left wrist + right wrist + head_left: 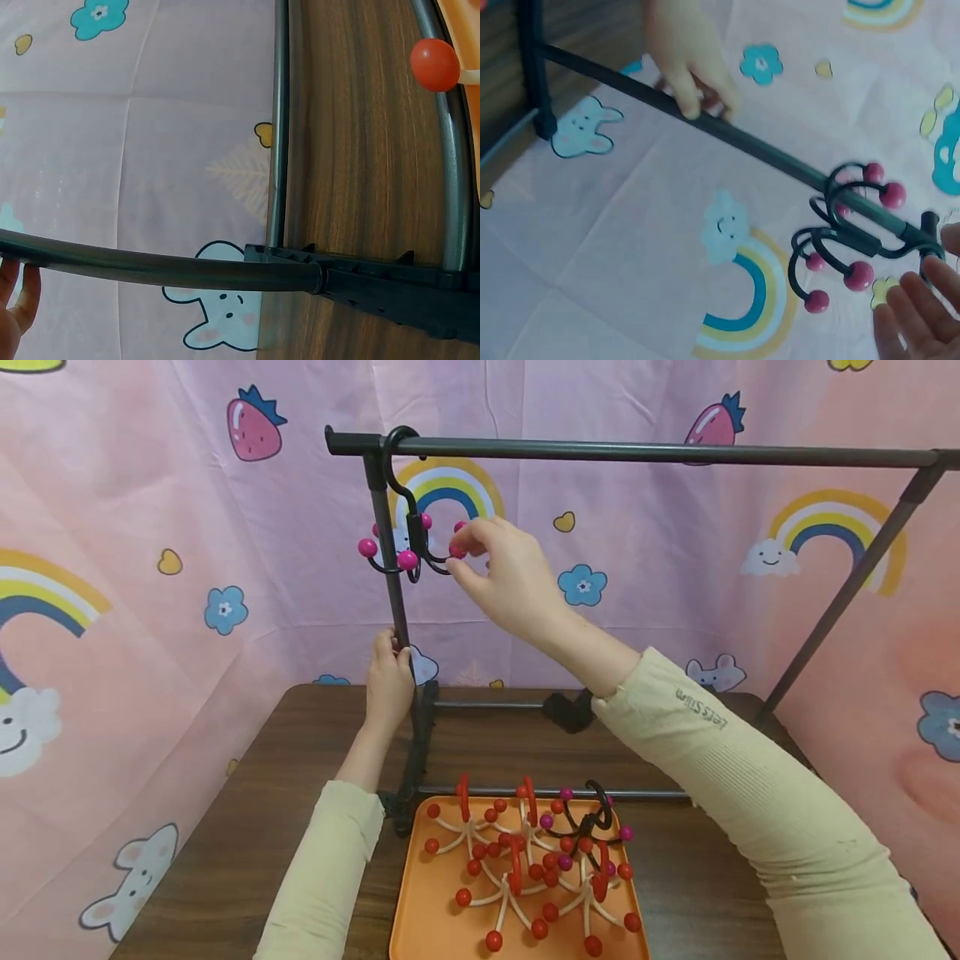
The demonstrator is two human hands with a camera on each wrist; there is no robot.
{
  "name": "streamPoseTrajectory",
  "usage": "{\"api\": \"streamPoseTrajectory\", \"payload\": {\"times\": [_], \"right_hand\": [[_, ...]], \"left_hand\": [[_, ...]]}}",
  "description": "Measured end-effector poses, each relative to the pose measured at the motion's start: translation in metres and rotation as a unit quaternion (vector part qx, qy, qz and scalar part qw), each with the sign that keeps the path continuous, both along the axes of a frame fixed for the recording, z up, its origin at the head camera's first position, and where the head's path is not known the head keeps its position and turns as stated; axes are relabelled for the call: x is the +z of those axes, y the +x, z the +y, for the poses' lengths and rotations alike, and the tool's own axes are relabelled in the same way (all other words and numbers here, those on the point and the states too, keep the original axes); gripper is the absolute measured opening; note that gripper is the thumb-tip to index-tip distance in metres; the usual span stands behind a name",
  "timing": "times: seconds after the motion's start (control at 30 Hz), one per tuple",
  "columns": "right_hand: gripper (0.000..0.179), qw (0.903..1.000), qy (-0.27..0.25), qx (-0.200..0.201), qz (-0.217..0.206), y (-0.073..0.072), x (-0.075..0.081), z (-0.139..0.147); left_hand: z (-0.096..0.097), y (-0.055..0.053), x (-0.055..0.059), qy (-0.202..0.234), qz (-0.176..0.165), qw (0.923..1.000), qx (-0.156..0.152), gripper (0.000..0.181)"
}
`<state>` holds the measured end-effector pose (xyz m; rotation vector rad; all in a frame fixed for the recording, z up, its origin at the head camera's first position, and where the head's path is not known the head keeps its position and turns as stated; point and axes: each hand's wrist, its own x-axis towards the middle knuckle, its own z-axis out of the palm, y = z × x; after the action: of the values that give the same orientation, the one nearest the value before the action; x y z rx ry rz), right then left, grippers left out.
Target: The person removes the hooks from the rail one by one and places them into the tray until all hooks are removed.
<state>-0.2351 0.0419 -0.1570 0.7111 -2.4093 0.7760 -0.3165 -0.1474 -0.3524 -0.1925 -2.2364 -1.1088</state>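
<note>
A black multi-arm hook hanger with pink ball tips hangs by its hook from the rack's top rail, at the left end. My right hand is raised beside it, fingers loosely bent; in the head view the fingertips overlap a pink ball. Seen from the right wrist, the right fingers are relaxed near the hook, apart from the pink balls. Lower down, my left hand holds the rack's left post, thumb and fingers on opposite sides of the tube.
An orange tray on the wooden table carries several white hook hangers with red balls and a black one with magenta balls. Lower bars of the rack run behind the tray. A patterned curtain surrounds the table.
</note>
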Motion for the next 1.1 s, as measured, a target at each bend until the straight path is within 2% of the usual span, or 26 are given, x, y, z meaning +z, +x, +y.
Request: {"api": "streamPoseTrajectory", "payload": {"times": [0.2,0.43,0.5,0.67,0.8,0.93,1.1], "right_hand": [[0.038,0.9996,-0.017,-0.015,-0.014,-0.026,0.021,-0.02],[0.042,0.9993,-0.021,0.014,-0.028,-0.046,0.034,-0.041],[0.043,0.9985,-0.031,0.023,-0.04,-0.05,0.036,-0.047],[0.041,0.9968,-0.049,0.028,-0.057,-0.055,0.04,-0.063],[0.033,0.9951,-0.075,0.017,-0.062,-0.056,0.041,-0.07],[0.025,0.9921,-0.114,0.0,-0.054,-0.055,0.042,-0.071],[0.02,0.9903,-0.132,-0.015,-0.04,-0.054,0.045,-0.066]], "left_hand": [[-0.002,0.0,-0.003,-0.025,0.046,0.9985,-0.014,0.032],[-0.003,-0.005,-0.004,-0.014,0.04,0.999,-0.013,0.031],[-0.003,-0.005,-0.005,-0.009,0.038,0.999,-0.021,0.031],[-0.004,-0.004,-0.004,-0.008,0.027,0.9992,-0.029,0.031],[-0.005,-0.002,-0.003,-0.01,0.024,0.9994,-0.022,0.032],[-0.005,-0.001,-0.002,-0.013,0.034,0.999,-0.026,0.032],[-0.005,0.0,-0.001,-0.021,0.04,0.9984,-0.033,0.031]]}}
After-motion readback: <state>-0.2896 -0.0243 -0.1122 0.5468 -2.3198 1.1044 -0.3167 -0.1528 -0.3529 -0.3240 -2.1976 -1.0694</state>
